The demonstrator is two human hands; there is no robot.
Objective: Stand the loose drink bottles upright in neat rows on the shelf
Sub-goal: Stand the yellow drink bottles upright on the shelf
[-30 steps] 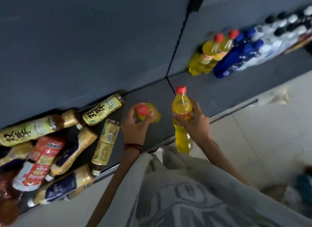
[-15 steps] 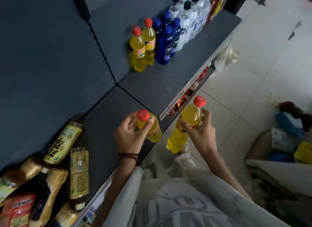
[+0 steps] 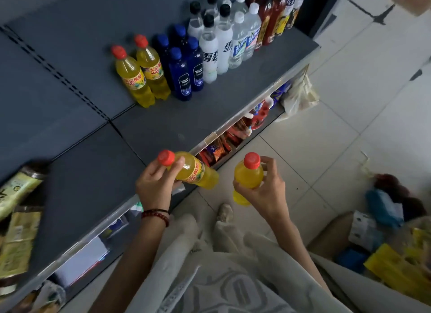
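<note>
Swinging from the loose pile at 9 o'clock toward standing rows at 12 o'clock (placing likely next), gripping tilted bottle in left hand, upright bottle in right hand

Dark grey shelf, two boards meeting at seam. On right board, upright in rows near back wall: two yellow red-capped bottles, touching; just beside, blue soda bottles; then black-capped white-labelled bottles, white-capped clear bottles, dark red bottles at far end. On left board, blurred tea bottles lying flat.
</note>
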